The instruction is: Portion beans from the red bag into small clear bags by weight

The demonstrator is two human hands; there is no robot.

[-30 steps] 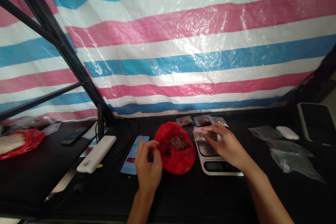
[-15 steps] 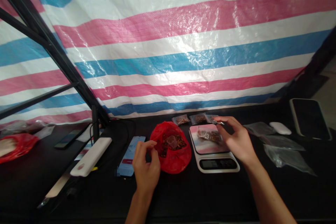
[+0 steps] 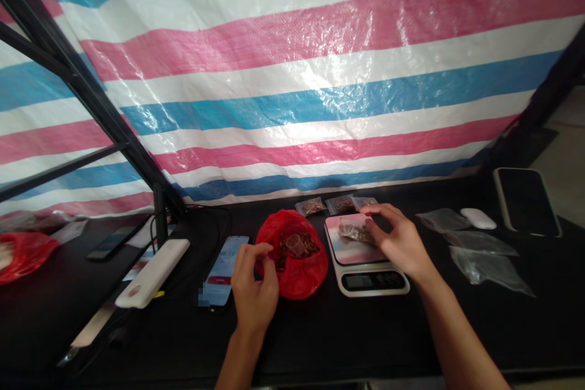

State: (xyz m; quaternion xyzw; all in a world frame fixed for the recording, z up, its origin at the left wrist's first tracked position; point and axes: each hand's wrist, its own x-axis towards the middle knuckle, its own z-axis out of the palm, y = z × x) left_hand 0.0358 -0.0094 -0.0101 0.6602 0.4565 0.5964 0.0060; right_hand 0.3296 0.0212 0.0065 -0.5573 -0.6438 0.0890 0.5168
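A red plastic bag [image 3: 299, 271] of brown dried pieces lies open on the black table, with a small clear cup [image 3: 295, 244] inside it. My left hand [image 3: 253, 289] is curled at the bag's left rim, fingers pinched together on its edge. To the right stands a white kitchen scale [image 3: 365, 265] with a small clear filled pouch [image 3: 354, 230] on its platform. My right hand [image 3: 400, 241] rests over the platform's right side, fingertips on that pouch. Three more filled pouches [image 3: 336, 203] lie behind the scale.
A phone [image 3: 223, 270] with a lit screen lies left of the red bag, beside a white power bank [image 3: 152, 273] and cables. Empty clear bags [image 3: 484, 256], a white mouse [image 3: 478, 218] and a dark tablet [image 3: 525, 201] sit on the right. Another red bag [image 3: 22, 253] is far left. A striped tarp hangs behind.
My right hand has drawn back to the pouch's right, uncovering the scale platform with the pouch lying on it. The left hand stays at the red bag's rim. The view shifted slightly.
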